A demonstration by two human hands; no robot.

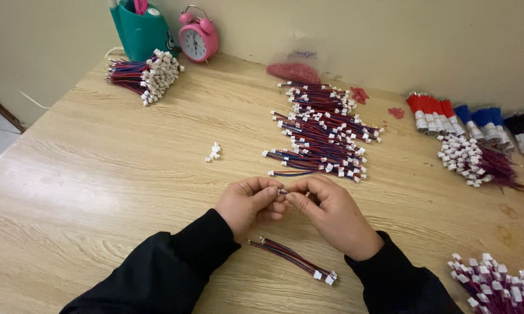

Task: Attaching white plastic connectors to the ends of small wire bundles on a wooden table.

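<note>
My left hand and my right hand meet over the wooden table, fingertips pinched together on a small wire end; most of that piece is hidden by the fingers. Below my hands lies a short bundle of red, blue and black wires with white connectors. Just beyond my hands spreads a large pile of the same wire leads. Both arms wear black sleeves.
A tied wire bundle lies at the back left by a teal holder and a pink alarm clock. Loose white connectors sit mid-table. Red, blue and dark wire bunches line the right; another pile is front right.
</note>
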